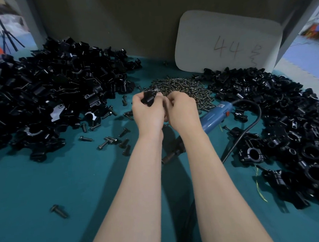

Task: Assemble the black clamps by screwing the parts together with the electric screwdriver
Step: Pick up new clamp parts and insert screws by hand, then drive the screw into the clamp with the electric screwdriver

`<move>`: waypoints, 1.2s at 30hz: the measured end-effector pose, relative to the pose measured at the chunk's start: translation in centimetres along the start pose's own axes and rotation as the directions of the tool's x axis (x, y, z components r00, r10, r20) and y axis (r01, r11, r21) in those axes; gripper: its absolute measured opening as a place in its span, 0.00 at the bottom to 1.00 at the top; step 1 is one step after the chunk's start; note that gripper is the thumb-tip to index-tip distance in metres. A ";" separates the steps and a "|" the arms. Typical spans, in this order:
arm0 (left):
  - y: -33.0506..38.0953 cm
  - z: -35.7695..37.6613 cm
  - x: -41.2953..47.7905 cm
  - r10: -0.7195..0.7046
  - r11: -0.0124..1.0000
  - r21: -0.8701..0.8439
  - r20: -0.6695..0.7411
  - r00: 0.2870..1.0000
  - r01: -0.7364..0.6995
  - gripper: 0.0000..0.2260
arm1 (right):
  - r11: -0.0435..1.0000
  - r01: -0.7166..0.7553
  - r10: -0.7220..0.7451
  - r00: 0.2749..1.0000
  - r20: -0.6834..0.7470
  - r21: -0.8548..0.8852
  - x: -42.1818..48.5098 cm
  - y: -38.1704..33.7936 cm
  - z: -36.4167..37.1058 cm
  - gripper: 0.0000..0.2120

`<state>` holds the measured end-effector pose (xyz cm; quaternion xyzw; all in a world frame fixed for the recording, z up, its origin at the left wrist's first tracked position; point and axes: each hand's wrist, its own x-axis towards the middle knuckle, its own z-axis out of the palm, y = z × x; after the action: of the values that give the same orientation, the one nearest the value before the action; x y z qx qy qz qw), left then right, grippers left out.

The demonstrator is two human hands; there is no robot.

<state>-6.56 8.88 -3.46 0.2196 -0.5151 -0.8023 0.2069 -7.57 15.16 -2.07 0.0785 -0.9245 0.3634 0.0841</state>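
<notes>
My left hand (147, 112) grips a black clamp part (149, 98) above the middle of the table, with a small screw at the part's top edge. My right hand (182, 111) sits right beside it, fingers curled toward the same part; what its fingertips hold is hidden. The blue electric screwdriver (213, 116) lies on the green table (46, 184) just right of my right wrist, untouched, its black cable (248, 123) looping away to the right.
A big heap of black clamp halves (46, 90) fills the left. A pile of small screws (186, 89) lies behind my hands. Assembled black clamps (285, 122) crowd the right side. Loose bolts (109, 140) scatter the middle. A white card marked 44 (226, 42) leans at the back.
</notes>
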 end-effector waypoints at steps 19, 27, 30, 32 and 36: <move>0.6 0.4 -0.3 -0.184 0.978 -0.072 0.139 0.973 0.196 0.11 | 0.984 0.120 -0.110 0.990 -0.086 0.131 0.2 0.5 -0.5 0.16; 0.4 0.2 0.1 -0.154 0.987 0.003 0.235 0.960 0.158 0.10 | 0.989 0.128 -0.123 0.989 -0.079 0.072 0.1 0.3 -0.8 0.16; 0.0 0.2 0.2 -0.162 0.985 -0.022 0.215 0.963 0.170 0.09 | 0.992 0.121 -0.121 0.993 0.001 0.021 0.0 0.0 -1.0 0.18; -0.1 0.0 0.2 -0.178 0.979 -0.055 0.222 0.959 0.195 0.08 | 0.994 0.105 -0.102 0.987 0.121 -0.020 0.0 -0.1 -2.0 0.22; 0.3 -0.9 0.8 -0.240 0.898 -0.308 0.257 0.936 0.315 0.02 | 0.973 -0.189 0.197 0.979 0.046 -0.136 0.3 2.0 -6.5 0.29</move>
<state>-6.68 7.62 -3.69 0.1645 -0.3489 -0.9201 0.0687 -7.68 21.04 1.33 -0.0067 -0.9517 0.3060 0.0257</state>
